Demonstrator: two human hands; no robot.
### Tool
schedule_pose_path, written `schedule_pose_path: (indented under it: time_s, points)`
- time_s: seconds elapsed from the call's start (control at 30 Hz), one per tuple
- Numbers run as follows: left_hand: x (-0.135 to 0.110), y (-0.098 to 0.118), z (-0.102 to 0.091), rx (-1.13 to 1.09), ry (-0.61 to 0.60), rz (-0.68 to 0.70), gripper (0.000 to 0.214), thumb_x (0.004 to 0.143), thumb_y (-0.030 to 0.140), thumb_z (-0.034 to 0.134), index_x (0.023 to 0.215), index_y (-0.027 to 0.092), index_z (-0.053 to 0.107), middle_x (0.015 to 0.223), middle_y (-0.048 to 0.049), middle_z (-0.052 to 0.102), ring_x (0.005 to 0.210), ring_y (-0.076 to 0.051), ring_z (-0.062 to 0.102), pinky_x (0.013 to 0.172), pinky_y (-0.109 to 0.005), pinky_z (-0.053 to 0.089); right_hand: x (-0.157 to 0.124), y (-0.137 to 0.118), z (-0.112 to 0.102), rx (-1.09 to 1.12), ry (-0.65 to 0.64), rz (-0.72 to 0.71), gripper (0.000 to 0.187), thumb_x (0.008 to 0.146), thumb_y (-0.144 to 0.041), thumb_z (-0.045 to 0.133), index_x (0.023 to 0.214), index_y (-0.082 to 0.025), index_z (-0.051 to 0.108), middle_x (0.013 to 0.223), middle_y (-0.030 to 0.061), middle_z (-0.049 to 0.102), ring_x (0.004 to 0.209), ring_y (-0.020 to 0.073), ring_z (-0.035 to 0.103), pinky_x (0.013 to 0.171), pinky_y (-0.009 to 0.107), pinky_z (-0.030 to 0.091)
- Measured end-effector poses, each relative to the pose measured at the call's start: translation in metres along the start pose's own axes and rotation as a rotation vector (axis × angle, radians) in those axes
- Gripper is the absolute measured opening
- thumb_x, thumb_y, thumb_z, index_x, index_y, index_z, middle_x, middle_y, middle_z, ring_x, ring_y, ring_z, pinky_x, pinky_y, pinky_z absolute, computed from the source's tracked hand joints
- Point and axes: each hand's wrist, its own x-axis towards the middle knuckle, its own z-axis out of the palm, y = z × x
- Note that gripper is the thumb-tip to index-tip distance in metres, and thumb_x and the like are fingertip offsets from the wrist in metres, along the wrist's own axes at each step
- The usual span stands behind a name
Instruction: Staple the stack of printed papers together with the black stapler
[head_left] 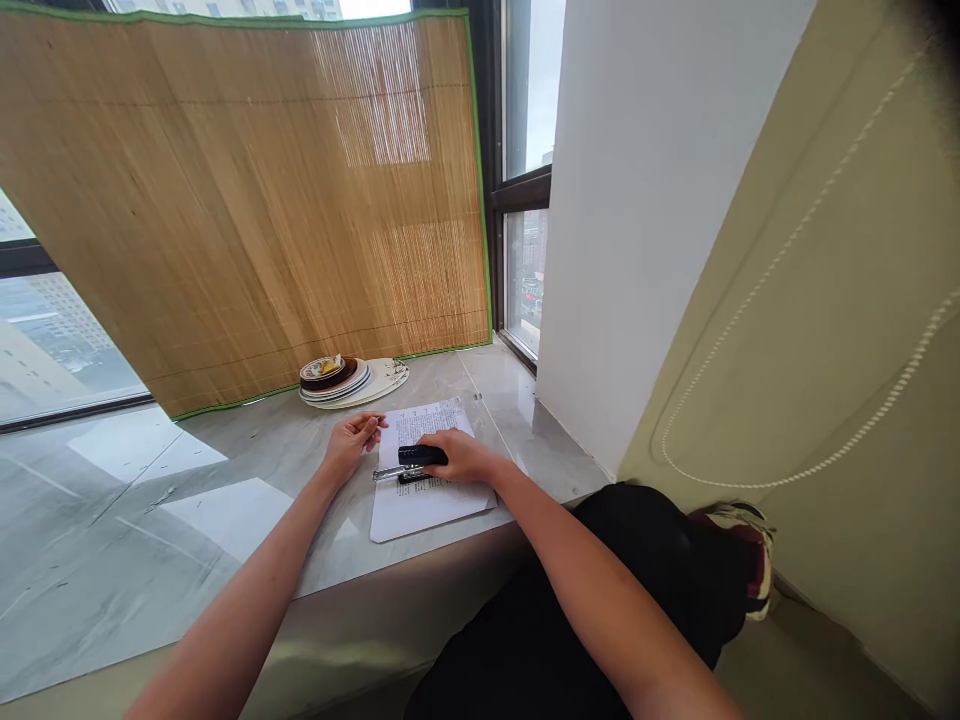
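My right hand (465, 457) is wrapped round a black stapler (420, 456) above printed sheets of paper (420, 515). The stapler's silver metal rail (388, 474) sticks out to the left, below the black top. Just beyond the upper left edge of the paper is my left hand (354, 445), apart from the stapler. Its fingers are curled together at the tips, and whatever they may pinch is too small to make out. The paper lies on a grey marble-look ledge (330, 555), close to the front edge.
Behind the paper, several stacked plates (352, 383) stand by a bamboo blind (300, 200) hung over the window. A white wall column (637, 180) rises on the right. A beaded chain (757, 484) hangs along the wall, and my dark-clothed leg (645, 540) is below the ledge.
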Motion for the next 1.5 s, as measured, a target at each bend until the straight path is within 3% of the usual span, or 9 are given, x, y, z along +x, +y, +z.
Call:
schedule_pose_path:
  time_s: [0.1, 0.2, 0.3, 0.4, 0.67, 1.5]
  points:
    - [0.000, 0.003, 0.002, 0.115, -0.042, 0.079, 0.051, 0.080, 0.064, 0.083, 0.097, 0.016, 0.082, 0.106, -0.0141, 0.079, 0.081, -0.019, 0.069, 0.063, -0.026, 0.053, 0.000, 0.000, 0.000, 0.029, 0.051, 0.054, 0.023, 0.085, -0.025, 0.081, 0.107, -0.021, 0.075, 0.097, 0.0041, 0.078, 0.088, 0.0200, 0.069, 0.076, 0.026, 0.043]
    - [-0.003, 0.007, 0.004, 0.233, -0.122, 0.121, 0.049, 0.084, 0.064, 0.080, 0.099, 0.017, 0.083, 0.114, -0.0147, 0.080, 0.101, -0.026, 0.073, 0.085, -0.034, 0.058, 0.001, 0.005, -0.001, 0.056, 0.205, 0.148, 0.030, 0.083, -0.023, 0.082, 0.113, -0.021, 0.076, 0.105, 0.0050, 0.080, 0.096, 0.0222, 0.072, 0.084, 0.028, 0.048]
    - [-0.006, 0.009, 0.007, 0.314, -0.165, 0.128, 0.048, 0.085, 0.063, 0.080, 0.103, 0.018, 0.084, 0.115, -0.0141, 0.081, 0.110, -0.030, 0.074, 0.097, -0.040, 0.058, 0.001, 0.010, -0.001, 0.034, 0.304, 0.225, 0.035, 0.083, -0.024, 0.082, 0.117, -0.022, 0.076, 0.108, 0.0058, 0.081, 0.100, 0.0243, 0.074, 0.089, 0.031, 0.050]
    - [-0.008, 0.008, 0.008, 0.378, -0.203, 0.136, 0.046, 0.085, 0.060, 0.081, 0.107, 0.020, 0.085, 0.116, -0.0128, 0.082, 0.112, -0.031, 0.075, 0.102, -0.043, 0.058, 0.001, 0.010, -0.001, 0.006, 0.298, 0.243, 0.034, 0.082, -0.024, 0.083, 0.116, -0.022, 0.077, 0.107, 0.0062, 0.081, 0.099, 0.0252, 0.074, 0.090, 0.033, 0.051]
    - [-0.010, 0.007, 0.011, 0.413, -0.327, 0.159, 0.038, 0.077, 0.052, 0.088, 0.098, 0.021, 0.087, 0.106, -0.0113, 0.083, 0.103, -0.031, 0.079, 0.103, -0.044, 0.059, 0.000, 0.006, 0.001, -0.005, 0.289, 0.204, 0.034, 0.085, -0.026, 0.082, 0.119, -0.023, 0.076, 0.110, 0.0070, 0.080, 0.103, 0.0253, 0.074, 0.092, 0.033, 0.051]
    - [-0.013, 0.014, 0.012, 0.481, -0.297, 0.184, 0.033, 0.084, 0.050, 0.084, 0.101, 0.023, 0.087, 0.106, -0.0098, 0.084, 0.099, -0.029, 0.079, 0.095, -0.038, 0.061, 0.001, 0.014, -0.001, -0.011, 0.303, 0.184, 0.034, 0.085, -0.028, 0.082, 0.119, -0.022, 0.076, 0.112, 0.0069, 0.080, 0.102, 0.0248, 0.074, 0.091, 0.032, 0.051]
